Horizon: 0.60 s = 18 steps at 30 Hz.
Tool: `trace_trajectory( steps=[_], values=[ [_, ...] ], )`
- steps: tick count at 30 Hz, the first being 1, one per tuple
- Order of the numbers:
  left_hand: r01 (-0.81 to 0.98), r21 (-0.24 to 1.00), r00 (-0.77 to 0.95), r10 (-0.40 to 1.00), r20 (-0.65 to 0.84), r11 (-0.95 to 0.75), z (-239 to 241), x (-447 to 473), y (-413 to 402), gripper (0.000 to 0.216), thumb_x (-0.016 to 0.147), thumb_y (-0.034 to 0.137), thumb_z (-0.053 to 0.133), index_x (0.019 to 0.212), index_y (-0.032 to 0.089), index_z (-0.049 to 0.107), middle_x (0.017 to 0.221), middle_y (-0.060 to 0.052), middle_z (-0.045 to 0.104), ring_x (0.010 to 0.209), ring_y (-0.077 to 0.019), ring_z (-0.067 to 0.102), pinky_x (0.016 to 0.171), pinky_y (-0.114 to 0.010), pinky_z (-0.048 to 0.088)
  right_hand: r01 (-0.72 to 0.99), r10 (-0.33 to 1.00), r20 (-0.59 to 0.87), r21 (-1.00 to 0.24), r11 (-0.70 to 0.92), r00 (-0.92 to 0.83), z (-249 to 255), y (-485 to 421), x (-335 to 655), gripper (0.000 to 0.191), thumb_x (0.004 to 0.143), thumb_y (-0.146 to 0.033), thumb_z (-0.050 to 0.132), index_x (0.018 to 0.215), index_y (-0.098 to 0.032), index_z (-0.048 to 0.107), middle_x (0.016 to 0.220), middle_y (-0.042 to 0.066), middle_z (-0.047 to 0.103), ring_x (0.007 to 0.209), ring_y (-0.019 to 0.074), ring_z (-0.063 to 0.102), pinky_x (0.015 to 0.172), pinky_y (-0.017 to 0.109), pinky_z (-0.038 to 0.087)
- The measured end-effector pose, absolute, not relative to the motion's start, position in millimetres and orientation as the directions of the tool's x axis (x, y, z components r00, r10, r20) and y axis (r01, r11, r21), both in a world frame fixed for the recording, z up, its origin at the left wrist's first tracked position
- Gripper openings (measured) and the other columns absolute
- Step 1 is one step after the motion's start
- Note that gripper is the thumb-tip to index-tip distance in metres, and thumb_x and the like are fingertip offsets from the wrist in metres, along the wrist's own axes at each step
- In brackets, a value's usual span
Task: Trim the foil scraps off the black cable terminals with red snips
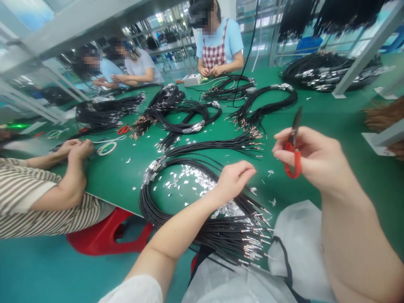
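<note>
– While the right grip [315,158] was clenched round the red-handled snips [297,163], blade up and raised clear of the worktop [331,113], where was the other one?
– Left grip [235,179] hovered over the near wire coil [148,202], fingertips pinched together. Could not tell whether a wire end sat between them; too small to see.
– And the coil itself?
– Lay flat at the worktop's near edge, black loops bound with a pale tie on the left side. Its loose wire ends [252,242] fanned out toward a white plastic bag [299,235] just beside them. Each seemed tipped with a small metal terminal, as far as could be made out.
– Signs of work done?
– Plenty. Silvery metal clippings [195,179] were heaped inside the loop and under the left wrist, with more strewn across the green surface. Judged from that litter, a fair share of the cutting on this coil looked finished. How many ends were untrimmed, could not say.
– Anything waiting?
– Several further bundles [189,113] lay across the middle, ends splayed, and a bigger pile [328,71] sat at the far right. Much looked left to do, though that was a judgement only.
– Others about?
– A co-worker's hands [75,148] were close together at the left edge, striped sleeve, near a white tape roll [106,148] and a second pair of red scissors [123,129]. Three more people sat along the far side.
</note>
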<state>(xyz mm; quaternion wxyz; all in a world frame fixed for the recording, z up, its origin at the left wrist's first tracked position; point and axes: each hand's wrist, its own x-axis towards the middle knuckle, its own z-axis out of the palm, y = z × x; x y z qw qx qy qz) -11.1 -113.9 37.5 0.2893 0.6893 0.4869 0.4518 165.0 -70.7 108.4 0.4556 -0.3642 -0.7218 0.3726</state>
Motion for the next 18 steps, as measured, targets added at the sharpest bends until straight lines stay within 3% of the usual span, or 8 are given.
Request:
trace_trajectory(
  steps=[2,5,7,9,11,13,15,18],
  values=[
    [0.151,0.956,-0.067,0.963,0.263,-0.251,35.2,-15.7,-110.9,0.022,0.085,0.042,0.050,0.091,0.021,0.051,0.068,0.001,0.055,0.060,-0.0104,0.050,0.058,-0.025,0.041,0.138,0.822,0.372,-0.873,0.467,-0.432,101.0,-69.9,154.8,0.024,0.071,-0.020,0.066,0.094,-0.023,0.060,0.080,0.001,0.065,0.072,0.0159,0.063,0.064,0.029,0.052],
    [-0.256,0.950,-0.114,0.982,0.153,-0.178,37.9,-14.5,-107.2,0.035,0.084,0.052,0.048,0.104,0.023,0.042,0.073,0.001,0.052,0.061,-0.0101,0.050,0.057,-0.024,0.041,0.139,0.724,0.384,-0.825,0.548,-0.574,87.2,-75.7,133.7,0.025,0.075,-0.015,0.058,0.098,-0.022,0.061,0.091,0.003,0.067,0.079,0.0161,0.063,0.070,0.030,0.051],
    [-0.387,0.907,-0.096,0.986,0.139,-0.165,39.6,-12.4,-106.6,0.044,0.081,0.057,0.048,0.108,0.023,0.041,0.080,-0.001,0.054,0.067,-0.0121,0.054,0.062,-0.027,0.044,0.198,0.691,0.415,-0.757,0.623,-0.592,77.2,-80.4,119.9,0.026,0.076,-0.011,0.054,0.097,-0.023,0.062,0.088,0.002,0.067,0.076,0.0154,0.062,0.069,0.029,0.050],
    [-0.407,0.894,-0.115,0.982,0.152,-0.186,37.9,-12.1,-108.0,0.047,0.081,0.060,0.045,0.110,0.023,0.041,0.085,-0.003,0.054,0.073,-0.0140,0.056,0.068,-0.030,0.046,0.240,0.699,0.493,-0.701,0.672,-0.518,68.2,-81.0,111.1,0.025,0.075,-0.008,0.052,0.094,-0.021,0.063,0.086,0.002,0.067,0.074,0.0148,0.061,0.068,0.028,0.048],
    [-0.291,0.915,-0.197,0.953,0.228,-0.279,32.6,-13.9,-111.5,0.043,0.082,0.056,0.046,0.109,0.022,0.044,0.092,-0.004,0.054,0.081,-0.0152,0.056,0.076,-0.032,0.046,0.261,0.742,0.514,-0.716,0.647,-0.429,62.0,-75.7,109.7,0.019,0.074,-0.008,0.055,0.087,-0.020,0.062,0.082,0.002,0.066,0.072,0.0142,0.060,0.067,0.027,0.047],
    [0.001,0.912,-0.233,0.887,0.399,-0.410,25.3,-16.3,-116.4,0.032,0.082,0.045,0.053,0.103,0.021,0.048,0.098,-0.006,0.054,0.092,-0.0168,0.055,0.084,-0.033,0.044,0.230,0.814,0.479,-0.795,0.561,-0.329,59.7,-66.0,115.1,0.011,0.072,-0.010,0.059,0.080,-0.019,0.060,0.076,0.000,0.064,0.068,0.0131,0.059,0.066,0.026,0.047],
    [0.352,0.804,-0.037,0.852,0.523,-0.479,18.1,-17.0,-121.2,0.020,0.084,0.036,0.052,0.094,0.019,0.053,0.094,-0.007,0.057,0.092,-0.0182,0.055,0.086,-0.035,0.043,0.151,0.883,0.417,-0.879,0.452,-0.217,60.1,-55.0,123.7,0.011,0.069,-0.013,0.064,0.075,-0.019,0.057,0.072,-0.001,0.061,0.065,0.0119,0.058,0.064,0.025,0.047],
    [0.718,0.497,0.391,0.873,0.291,-0.487,9.6,-13.8,-126.0,0.026,0.087,0.039,0.046,0.091,0.017,0.058,0.089,-0.009,0.062,0.086,-0.0228,0.057,0.080,-0.041,0.044,0.007,0.945,0.310,-0.950,0.313,-0.105,60.9,-42.5,134.6,0.019,0.063,-0.014,0.070,0.075,-0.020,0.056,0.069,-0.003,0.060,0.061,0.0105,0.056,0.059,0.024,0.047]
  ],
)
